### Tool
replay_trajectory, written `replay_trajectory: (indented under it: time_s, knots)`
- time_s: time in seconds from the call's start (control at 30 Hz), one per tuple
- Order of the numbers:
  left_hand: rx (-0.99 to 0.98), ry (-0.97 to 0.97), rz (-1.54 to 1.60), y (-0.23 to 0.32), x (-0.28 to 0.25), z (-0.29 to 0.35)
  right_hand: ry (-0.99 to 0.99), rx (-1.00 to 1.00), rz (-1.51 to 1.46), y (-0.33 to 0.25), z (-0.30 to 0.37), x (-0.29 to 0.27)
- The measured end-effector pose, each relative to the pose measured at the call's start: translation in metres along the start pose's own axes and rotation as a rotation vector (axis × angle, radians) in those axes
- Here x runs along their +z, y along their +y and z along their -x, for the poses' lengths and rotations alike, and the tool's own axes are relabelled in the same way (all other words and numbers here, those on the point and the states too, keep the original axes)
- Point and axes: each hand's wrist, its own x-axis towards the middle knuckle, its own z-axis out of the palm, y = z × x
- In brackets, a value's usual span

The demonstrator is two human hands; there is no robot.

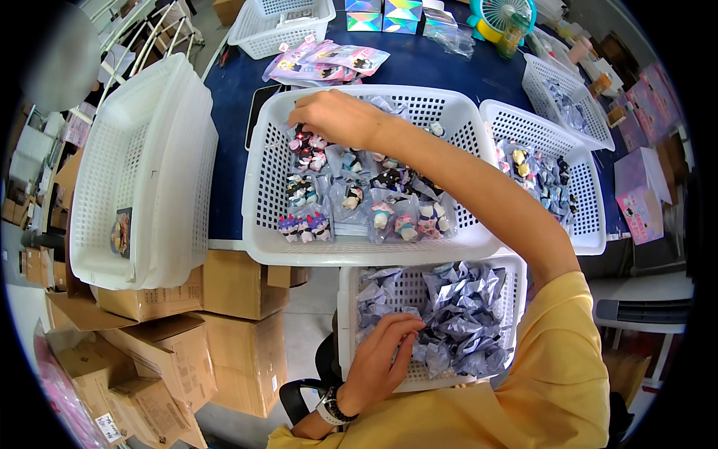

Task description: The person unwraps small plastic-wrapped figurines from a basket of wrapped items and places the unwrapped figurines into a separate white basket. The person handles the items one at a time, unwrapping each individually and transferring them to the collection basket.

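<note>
My right hand (336,118) reaches across to the far left corner of a large white basket (374,253). Its fingers bend down, closed, over small red-and-black figurines (308,153); the fingertips and anything in them are hidden. Small toy figurines stand in this basket in groups, several of them in clear bags, such as purple-and-pink ones (305,227) at the near left. My left hand (383,352), with a watch on the wrist, is over a lower white basket (348,307) of crumpled silver packets (464,322). Its fingers curl loosely beside the packets, thumb apart, with nothing visible between them.
Stacked white baskets (161,176) stand at the left, above cardboard boxes (243,359). Another basket of bagged figurines (591,232) adjoins on the right. Pink printed pouches (329,61), shiny boxes (402,15) and a turquoise fan (502,15) occupy the blue table's far side.
</note>
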Motion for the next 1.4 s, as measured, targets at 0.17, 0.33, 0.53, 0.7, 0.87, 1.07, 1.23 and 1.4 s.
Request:
replay_trajectory:
  time_s: [0.17,0.33,0.53,0.7,0.87,1.07,1.23,1.4]
  knots:
    - [-0.007,-0.031,-0.021,0.002,0.004,-0.002,0.004,0.001,0.053,0.000,0.009,-0.011]
    - [0.010,-0.086,-0.142,-0.001,0.005,-0.004,0.042,-0.047,0.106,-0.038,0.037,-0.063]
    - [-0.142,-0.219,-0.474,-0.026,0.021,0.016,0.117,-0.120,0.149,-0.131,0.127,-0.127]
    - [-0.155,-0.355,-0.561,-0.038,0.033,0.012,0.030,0.072,0.098,-0.180,0.236,-0.141]
    - [-0.187,-0.321,-0.575,-0.043,0.041,0.014,-0.147,0.287,-0.094,-0.219,0.306,-0.096]
    - [-0.092,-0.192,-0.590,-0.045,0.048,-0.013,-0.156,0.385,0.066,-0.202,0.332,-0.030]
    - [-0.074,-0.226,-0.599,-0.039,0.052,-0.032,-0.204,0.398,0.186,-0.197,0.323,0.008]
    - [-0.058,-0.211,-0.591,-0.037,0.054,-0.033,-0.310,0.343,0.157,-0.186,0.320,0.005]
